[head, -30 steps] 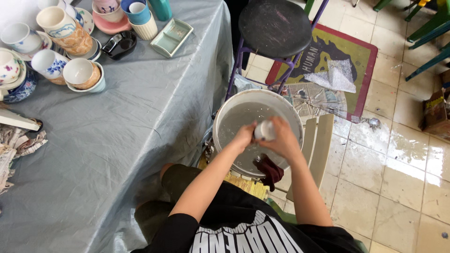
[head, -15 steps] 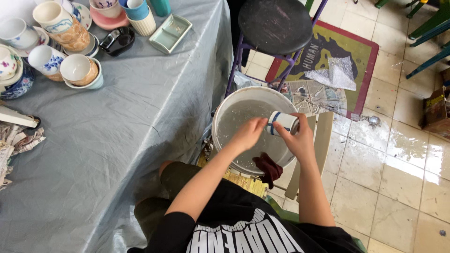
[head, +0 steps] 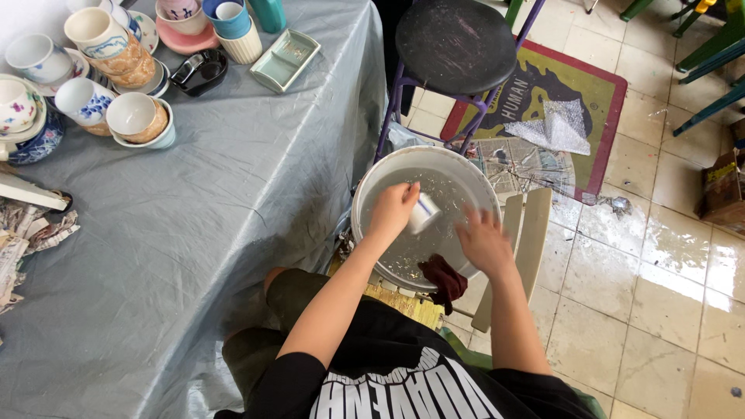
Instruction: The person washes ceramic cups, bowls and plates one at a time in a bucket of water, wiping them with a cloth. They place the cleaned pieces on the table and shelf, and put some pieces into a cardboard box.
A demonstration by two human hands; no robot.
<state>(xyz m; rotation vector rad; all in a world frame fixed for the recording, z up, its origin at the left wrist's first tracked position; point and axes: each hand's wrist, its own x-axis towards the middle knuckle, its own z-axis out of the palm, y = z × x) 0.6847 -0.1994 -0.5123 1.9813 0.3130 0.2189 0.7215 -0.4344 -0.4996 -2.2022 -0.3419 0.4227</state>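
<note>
A white basin (head: 434, 159) holding water stands in front of me on a low wooden seat. My left hand (head: 394, 208) grips a small white cup with a blue band (head: 424, 212), tilted over the water. My right hand (head: 483, 239) hovers over the right side of the basin with fingers spread and holds nothing. A dark red cloth (head: 444, 278) hangs over the basin's near rim.
A table under a grey cloth (head: 194, 233) fills the left, with several cups and bowls (head: 132, 116) and a pale green tray (head: 285, 60) at its far end. Crumpled newspaper (head: 23, 240) lies at the left edge. A dark round stool (head: 455, 46) stands beyond the basin on wet tiles.
The cup passed from my right hand to my left hand and moved down toward the water. My right hand let go and moved right, fingers spread.
</note>
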